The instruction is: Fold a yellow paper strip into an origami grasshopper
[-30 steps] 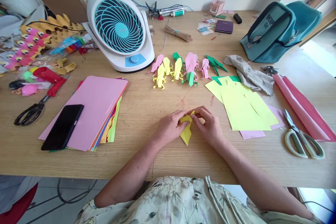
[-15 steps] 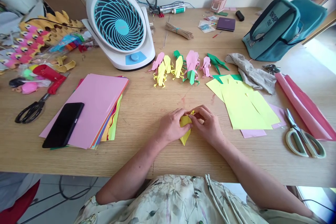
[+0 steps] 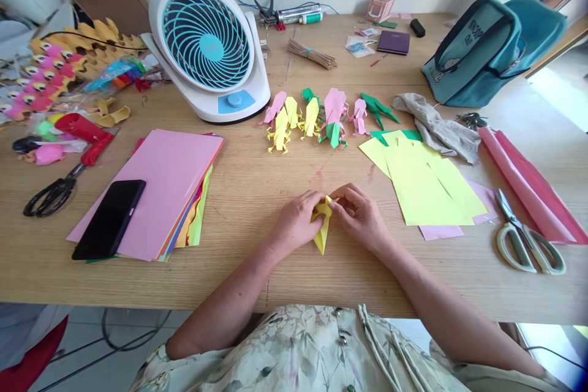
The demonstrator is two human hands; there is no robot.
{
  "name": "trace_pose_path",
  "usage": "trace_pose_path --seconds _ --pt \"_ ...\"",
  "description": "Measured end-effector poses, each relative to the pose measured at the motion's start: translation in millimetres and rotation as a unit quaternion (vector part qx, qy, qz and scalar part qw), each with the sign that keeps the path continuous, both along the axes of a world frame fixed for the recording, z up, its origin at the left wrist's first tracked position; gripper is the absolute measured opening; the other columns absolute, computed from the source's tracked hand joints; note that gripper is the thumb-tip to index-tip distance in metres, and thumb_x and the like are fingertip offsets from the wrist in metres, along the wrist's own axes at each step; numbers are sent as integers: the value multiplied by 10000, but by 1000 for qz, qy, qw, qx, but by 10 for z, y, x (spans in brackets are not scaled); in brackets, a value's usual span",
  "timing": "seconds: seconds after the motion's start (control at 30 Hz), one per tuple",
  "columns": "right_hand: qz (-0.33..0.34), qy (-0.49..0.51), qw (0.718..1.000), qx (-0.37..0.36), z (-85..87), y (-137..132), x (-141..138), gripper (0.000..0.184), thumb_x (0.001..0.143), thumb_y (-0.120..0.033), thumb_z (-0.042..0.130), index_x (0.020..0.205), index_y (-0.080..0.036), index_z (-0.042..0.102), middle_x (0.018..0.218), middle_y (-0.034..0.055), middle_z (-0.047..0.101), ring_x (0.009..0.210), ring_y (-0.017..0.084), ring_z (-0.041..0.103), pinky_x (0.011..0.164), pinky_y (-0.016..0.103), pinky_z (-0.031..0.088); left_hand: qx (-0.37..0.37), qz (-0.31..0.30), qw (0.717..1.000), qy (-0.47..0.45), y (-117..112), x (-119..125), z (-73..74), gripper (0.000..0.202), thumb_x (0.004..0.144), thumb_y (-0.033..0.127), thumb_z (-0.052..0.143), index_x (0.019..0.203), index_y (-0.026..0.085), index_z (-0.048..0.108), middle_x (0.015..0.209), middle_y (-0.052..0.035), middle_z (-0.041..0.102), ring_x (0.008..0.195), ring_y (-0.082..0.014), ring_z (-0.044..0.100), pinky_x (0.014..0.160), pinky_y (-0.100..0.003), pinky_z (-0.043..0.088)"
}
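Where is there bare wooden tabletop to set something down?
Bare wood lies between the pink-topped paper stack and left hand, and between right hand and the folded multicoloured paper figures. Left of the round white fan is crowded.

Bright, diffuse light, strongest between 2 and 3 o'clock, where a glare patch [image 3: 566,95] burns out to white. Shadows on the tabletop [image 3: 257,165] soft; wide-angle stretch toward the edges, darkened corner at 2 o'clock.
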State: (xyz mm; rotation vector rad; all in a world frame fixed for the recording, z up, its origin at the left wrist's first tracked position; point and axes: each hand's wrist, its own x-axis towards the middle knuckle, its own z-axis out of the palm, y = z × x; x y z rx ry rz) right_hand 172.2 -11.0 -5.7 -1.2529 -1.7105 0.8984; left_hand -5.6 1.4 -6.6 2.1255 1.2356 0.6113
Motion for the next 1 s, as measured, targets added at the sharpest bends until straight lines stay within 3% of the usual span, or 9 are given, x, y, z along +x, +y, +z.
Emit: trace_pose_path --seconds 0.3,0.57,0.7,0.87,1.0 --pt "72 -7 997 -30 -43 14 69 99 914 -199 574 976 -210 650 966 42 546 682 114 529 577 255 432 -8 20 1000 1 17 1 -26 214 796 54 589 946 207 590 1005 -27 621 914 -191 628 764 -295 476" --pt "38 -76 996 26 -100 -1 44 113 859 -112 576 907 -212 556 881 15 531 708 127 548 614 248 453 -16 25 999 -29 37 -27 0 260 780 91 626 1001 222 587 1066 -26 611 907 -177 643 776 -283 498" --pt "41 -96 994 29 -128 -8 46 124 866 -130 579 950 -216 552 870 9 544 667 120 533 600 250 444 -49 -4 995 -82 73 -65 3 289 786 64 587 1028 224 589 1066 -10 683 936 -167 661 786 -258 488" --pt "51 -69 996 -2 -85 -33 39 216 855 -182 635 1051 -225 558 960 25 584 677 121 551 641 274 467 -77 38 990 -112 90 -85 34 259 808 118 595 1047 212 628 860 20 690 620 -106 579 618 -224 441" --pt "59 41 995 -66 -17 -30 41 276 891 -316 648 1136 -224 559 891 20 604 721 150 575 652 290 472 -126 25 958 -255 109 -120 100 228 850 187 615 1077 189 625 996 -24 679 818 -130 627 728 -219 479"
